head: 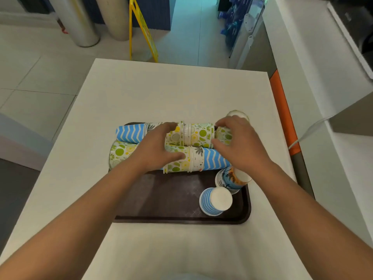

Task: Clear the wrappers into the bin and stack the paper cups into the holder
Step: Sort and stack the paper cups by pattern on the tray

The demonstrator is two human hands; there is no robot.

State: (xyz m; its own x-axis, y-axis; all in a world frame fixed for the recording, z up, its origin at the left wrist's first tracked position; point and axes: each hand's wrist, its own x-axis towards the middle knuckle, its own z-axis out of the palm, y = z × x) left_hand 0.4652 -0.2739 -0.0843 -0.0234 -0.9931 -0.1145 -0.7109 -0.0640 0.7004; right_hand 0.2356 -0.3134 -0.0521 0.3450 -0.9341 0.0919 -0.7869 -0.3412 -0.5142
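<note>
Fingers of the left hand [159, 146] curled around a row of lime-print cups [193, 135] lying on their sides at the far edge of the brown tray [161, 199]. Right hand [238, 146] gripped the row's other end. Two more cups [216, 201] stood upside down near the tray's right edge, on the white table [161, 93].

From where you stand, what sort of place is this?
Probably a café or fast-food shop: a brown serving tray of patterned paper cups, a yellow wet-floor sign on tiled floor, and a service counter alongside.
</note>
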